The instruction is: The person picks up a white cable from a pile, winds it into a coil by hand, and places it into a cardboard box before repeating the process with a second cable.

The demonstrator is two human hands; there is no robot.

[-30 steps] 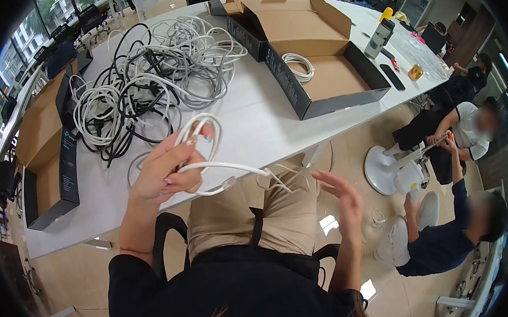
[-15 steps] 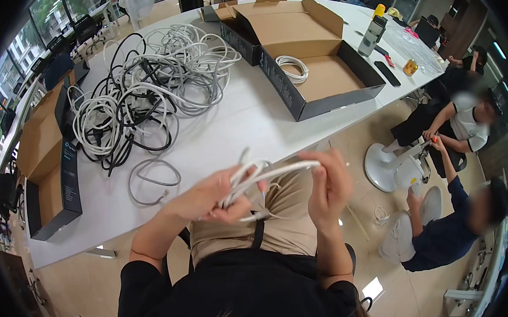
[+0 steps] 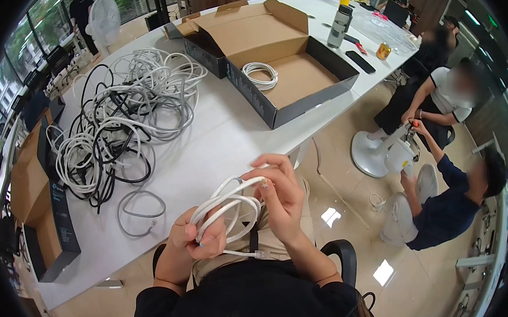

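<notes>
Over my lap, a white network cable (image 3: 238,202) hangs in loose loops between my two hands. My left hand (image 3: 204,238) is closed around the bottom left of the loops. With thumb and finger, my right hand (image 3: 281,204) pinches the cable at the upper right, its other fingers stretched out. One clear plug (image 3: 262,254) dangles below the loops, near my belt. Beyond my hands, on the white table (image 3: 220,132), lies a big tangle of white, grey and black cables (image 3: 121,114). A single grey cable (image 3: 141,214) lies curled closer to me.
An open black box (image 3: 314,98) holds a coiled white cable (image 3: 260,76). Another open box (image 3: 54,239) stands at the table's left edge. A bottle (image 3: 340,27), a phone (image 3: 360,62) and a can (image 3: 383,51) are farther back. On the right, two people handle a white fan (image 3: 384,153).
My right hand has moved left and down, closer to my left hand. The cable's stretched strand is now drawn into rounder loops. The whole view has shifted slightly.
</notes>
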